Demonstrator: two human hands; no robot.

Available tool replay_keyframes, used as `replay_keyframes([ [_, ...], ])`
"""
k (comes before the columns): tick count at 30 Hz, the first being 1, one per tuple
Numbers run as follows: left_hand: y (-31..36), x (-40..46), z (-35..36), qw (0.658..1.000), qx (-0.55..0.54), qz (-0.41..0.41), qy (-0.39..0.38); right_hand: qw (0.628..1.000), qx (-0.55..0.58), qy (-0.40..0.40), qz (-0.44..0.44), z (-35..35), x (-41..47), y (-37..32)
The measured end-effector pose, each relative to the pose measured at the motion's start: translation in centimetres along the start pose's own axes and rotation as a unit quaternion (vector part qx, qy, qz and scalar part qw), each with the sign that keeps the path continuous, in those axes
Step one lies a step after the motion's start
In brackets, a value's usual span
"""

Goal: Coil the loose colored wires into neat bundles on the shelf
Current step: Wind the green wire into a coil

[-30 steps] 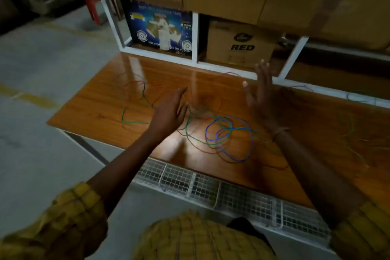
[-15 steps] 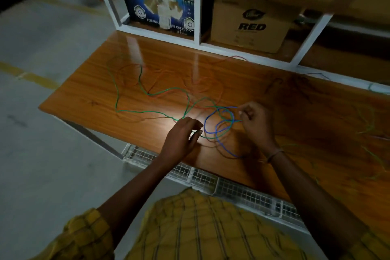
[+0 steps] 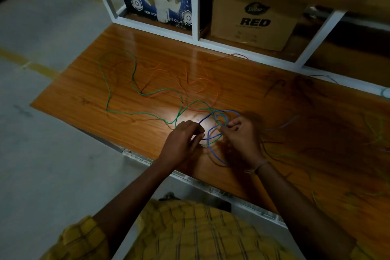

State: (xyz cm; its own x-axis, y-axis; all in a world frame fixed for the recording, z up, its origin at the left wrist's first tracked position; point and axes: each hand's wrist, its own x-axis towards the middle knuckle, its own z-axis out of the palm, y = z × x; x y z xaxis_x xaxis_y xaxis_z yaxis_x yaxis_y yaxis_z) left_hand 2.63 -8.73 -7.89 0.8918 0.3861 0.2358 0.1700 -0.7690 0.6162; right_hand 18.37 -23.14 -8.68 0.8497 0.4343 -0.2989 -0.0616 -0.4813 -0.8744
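Hands (image 3: 183,139) closer, blue wire (image 3: 212,131) between

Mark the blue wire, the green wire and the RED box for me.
blue wire (image 3: 211,150), head view, on the lower loop between the hands.
green wire (image 3: 108,99), head view, on its far left bend.
RED box (image 3: 254,22), head view, on the printed front face.

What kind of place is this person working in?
Probably a warehouse or stockroom: cardboard cartons fill a white metal rack, beside a bare concrete floor marked with a yellow line.
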Motion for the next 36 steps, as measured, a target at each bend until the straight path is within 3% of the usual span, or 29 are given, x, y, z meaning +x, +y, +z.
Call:
replay_keyframes([
  [10,-2.2,5.7,-2.4,0.995,-0.029,0.096,-0.011,0.994,-0.068,0.077,0.022,1.6,0.3,-0.2],
  [16,-4.1,8.7,-3.7,0.994,-0.053,0.099,-0.011,0.988,0.000,0.153,0.022,1.2,-1.0,-1.3],
  [21,-3.9,12.0,-3.9,0.990,-0.060,0.126,-0.021,0.967,-0.012,0.248,-0.057,-0.1,-2.0,-2.7],
  [24,-2.9,14.3,-4.4,0.982,-0.072,0.160,-0.075,0.965,0.031,0.235,-0.116,-0.5,-2.2,-3.9],
  [27,-1.2,15.9,-5.5,0.966,-0.145,0.125,-0.173,0.960,0.061,0.228,-0.152,-0.9,-1.8,-5.5],
  [30,-0.5,17.1,-6.9,0.928,-0.252,0.051,-0.268,0.956,0.084,0.230,-0.163,-1.2,-0.6,-7.2],
  [32,-0.3,17.4,-7.8,0.885,-0.351,-0.006,-0.307,0.956,0.094,0.234,-0.148,-1.1,0.3,-8.3],
  [34,0.2,17.7,-8.4,0.813,-0.481,-0.082,-0.317,0.964,0.137,0.202,-0.105,-0.8,1.4,-9.3],
  [36,0.8,18.3,-8.9,0.722,-0.606,-0.142,-0.304,0.964,0.240,0.108,-0.047,0.0,1.9,-10.2],
])
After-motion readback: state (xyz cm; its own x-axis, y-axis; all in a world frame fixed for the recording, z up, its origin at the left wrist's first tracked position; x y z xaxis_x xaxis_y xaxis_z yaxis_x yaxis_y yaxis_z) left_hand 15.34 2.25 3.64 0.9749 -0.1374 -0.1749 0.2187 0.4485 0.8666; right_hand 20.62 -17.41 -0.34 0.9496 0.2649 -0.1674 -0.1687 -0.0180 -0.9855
